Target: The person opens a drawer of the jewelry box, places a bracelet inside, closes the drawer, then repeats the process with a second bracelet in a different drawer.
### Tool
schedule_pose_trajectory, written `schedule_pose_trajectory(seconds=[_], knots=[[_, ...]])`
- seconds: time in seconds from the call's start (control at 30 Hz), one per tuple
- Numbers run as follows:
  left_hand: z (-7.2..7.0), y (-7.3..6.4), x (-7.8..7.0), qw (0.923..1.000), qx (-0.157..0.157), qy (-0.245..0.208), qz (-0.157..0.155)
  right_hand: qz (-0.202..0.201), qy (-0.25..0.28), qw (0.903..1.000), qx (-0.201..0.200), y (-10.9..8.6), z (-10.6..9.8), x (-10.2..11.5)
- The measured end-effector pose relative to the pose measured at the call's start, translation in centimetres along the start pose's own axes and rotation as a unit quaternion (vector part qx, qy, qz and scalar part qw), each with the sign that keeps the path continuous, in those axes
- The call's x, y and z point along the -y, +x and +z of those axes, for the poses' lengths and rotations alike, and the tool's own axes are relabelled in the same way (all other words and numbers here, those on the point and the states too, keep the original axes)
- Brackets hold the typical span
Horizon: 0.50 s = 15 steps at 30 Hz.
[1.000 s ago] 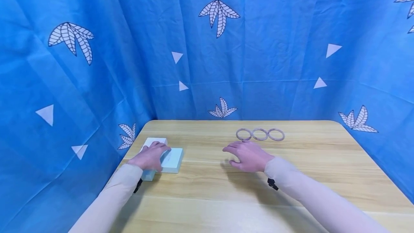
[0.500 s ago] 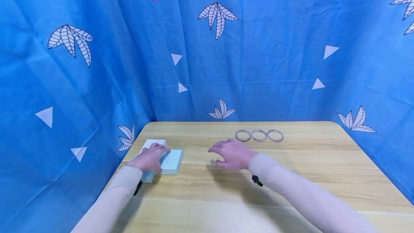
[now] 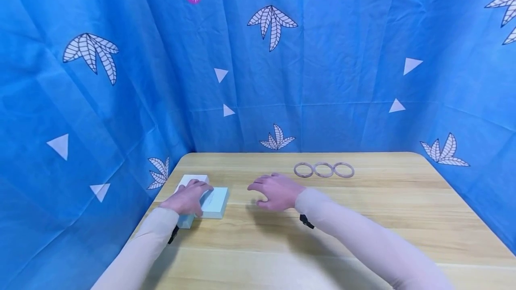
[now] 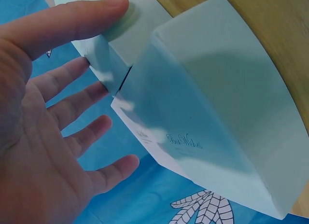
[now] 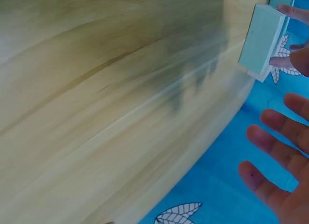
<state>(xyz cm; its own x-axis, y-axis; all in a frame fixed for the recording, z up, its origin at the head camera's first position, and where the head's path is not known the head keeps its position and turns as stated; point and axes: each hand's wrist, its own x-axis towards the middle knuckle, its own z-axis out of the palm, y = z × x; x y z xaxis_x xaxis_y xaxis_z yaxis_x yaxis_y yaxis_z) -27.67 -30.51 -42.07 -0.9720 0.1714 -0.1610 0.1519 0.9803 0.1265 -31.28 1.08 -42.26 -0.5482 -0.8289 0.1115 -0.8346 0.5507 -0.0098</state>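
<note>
Two pale mint boxes lie side by side at the table's left. The right-hand box (image 3: 215, 202) stands apart from my right hand. The left-hand box (image 3: 186, 221) is partly hidden beneath my left hand (image 3: 187, 197). In the left wrist view, "Best Wishes" is lettered on one box (image 4: 207, 98); the other box (image 4: 137, 21) has my thumb in front of it. My left fingers are spread and lightly bent beside the boxes; whether the tips touch is hard to tell. My right hand (image 3: 278, 192) hovers over mid-table, its fingers loosely bent and holding nothing.
Three mauve rings (image 3: 324, 169) lie in a row near the back of the wooden table (image 3: 383, 209). A blue patterned curtain (image 3: 338, 66) hangs behind the table and along both sides.
My right hand has moved left across the table, away from the rings and toward the boxes. The left hand stays at the boxes, and the boxes and rings keep their places.
</note>
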Motion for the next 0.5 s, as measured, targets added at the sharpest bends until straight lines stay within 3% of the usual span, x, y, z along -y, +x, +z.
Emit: schedule_pose_trajectory(seconds=[0.37,0.5], knots=[[0.1,0.0,0.3,0.9997,-0.009,0.009,0.020,-0.008,0.009,0.9999,0.006,3.0,0.8,0.9],[-0.1,0.1,0.3,0.9999,-0.003,0.009,0.014,-0.010,0.016,0.9998,0.011,4.0,1.0,1.3]])
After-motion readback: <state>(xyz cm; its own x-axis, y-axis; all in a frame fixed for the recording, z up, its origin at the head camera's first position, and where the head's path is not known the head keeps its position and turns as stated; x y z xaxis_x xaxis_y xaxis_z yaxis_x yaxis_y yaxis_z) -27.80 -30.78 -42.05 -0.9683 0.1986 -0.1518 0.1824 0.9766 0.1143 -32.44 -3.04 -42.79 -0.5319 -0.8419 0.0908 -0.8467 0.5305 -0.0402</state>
